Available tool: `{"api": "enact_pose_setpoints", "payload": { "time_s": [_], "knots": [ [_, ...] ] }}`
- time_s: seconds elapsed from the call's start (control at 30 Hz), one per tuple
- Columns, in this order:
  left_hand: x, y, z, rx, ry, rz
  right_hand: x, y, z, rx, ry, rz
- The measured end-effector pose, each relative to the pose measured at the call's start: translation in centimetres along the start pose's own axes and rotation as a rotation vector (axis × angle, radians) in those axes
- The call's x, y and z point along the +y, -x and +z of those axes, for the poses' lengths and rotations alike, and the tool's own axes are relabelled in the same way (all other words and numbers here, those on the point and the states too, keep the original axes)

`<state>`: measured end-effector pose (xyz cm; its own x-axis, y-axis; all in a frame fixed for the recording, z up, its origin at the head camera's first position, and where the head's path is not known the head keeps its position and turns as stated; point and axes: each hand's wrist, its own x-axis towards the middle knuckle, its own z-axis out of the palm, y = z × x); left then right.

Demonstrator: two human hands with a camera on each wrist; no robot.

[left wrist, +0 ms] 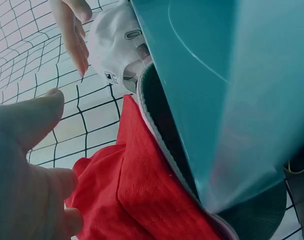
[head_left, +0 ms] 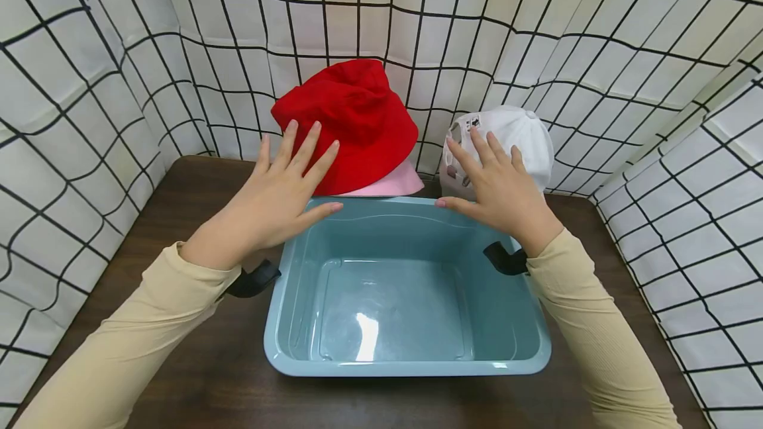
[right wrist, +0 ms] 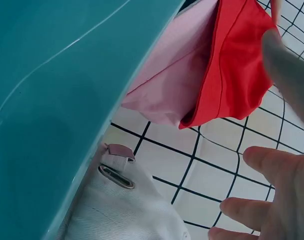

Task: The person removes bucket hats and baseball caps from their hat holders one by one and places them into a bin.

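Note:
In the head view my left hand [head_left: 268, 197] hovers with spread, straight fingers by the basin's back left corner, its fingertips in front of a red bucket hat [head_left: 369, 124]. Pink fabric [head_left: 396, 181] shows beneath that hat's brim, also in the right wrist view [right wrist: 174, 75]. My right hand [head_left: 503, 194], fingers spread too, is above the back right corner, in front of a white cap [head_left: 527, 141] with a strap and buckle [right wrist: 116, 176]. Neither hand holds anything. Between the forearms sits a light blue plastic basin [head_left: 405, 368] with nothing inside.
A dark brown wooden table [head_left: 203, 349] bears the basin and the hats. White walls [head_left: 447, 38] with a black grid of lines enclose the back and both sides. The hats stand between the basin's far rim and the back wall.

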<state>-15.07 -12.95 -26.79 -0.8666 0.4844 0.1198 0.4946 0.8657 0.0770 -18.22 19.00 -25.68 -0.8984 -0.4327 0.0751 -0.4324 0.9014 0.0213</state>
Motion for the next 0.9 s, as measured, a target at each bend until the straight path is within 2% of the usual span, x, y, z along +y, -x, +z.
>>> {"api": "enact_pose_setpoints", "payload": {
  "time_s": [0.13, 0.27, 0.43, 0.63, 0.9],
  "knots": [
    [-0.1, 1.1, 0.2, 0.014, 0.012, -0.001, 0.3, 0.0, -0.1, 0.057, -0.006, -0.014],
    [-0.3, 2.9, 0.6, 0.032, 0.031, 0.0, 0.8, -0.1, -0.4, 0.155, -0.005, -0.02],
    [0.0, 5.4, 1.6, 0.06, 0.056, 0.004, 2.2, -0.2, -0.5, 0.321, -0.009, -0.013],
    [1.5, 8.1, 2.8, 0.031, 0.077, -0.012, 4.3, -0.2, -0.7, 0.523, -0.016, 0.01],
    [2.4, 9.4, 4.7, 0.033, 0.134, -0.07, 6.2, -0.4, -0.6, 0.571, -0.03, 0.046]
  ]
}}
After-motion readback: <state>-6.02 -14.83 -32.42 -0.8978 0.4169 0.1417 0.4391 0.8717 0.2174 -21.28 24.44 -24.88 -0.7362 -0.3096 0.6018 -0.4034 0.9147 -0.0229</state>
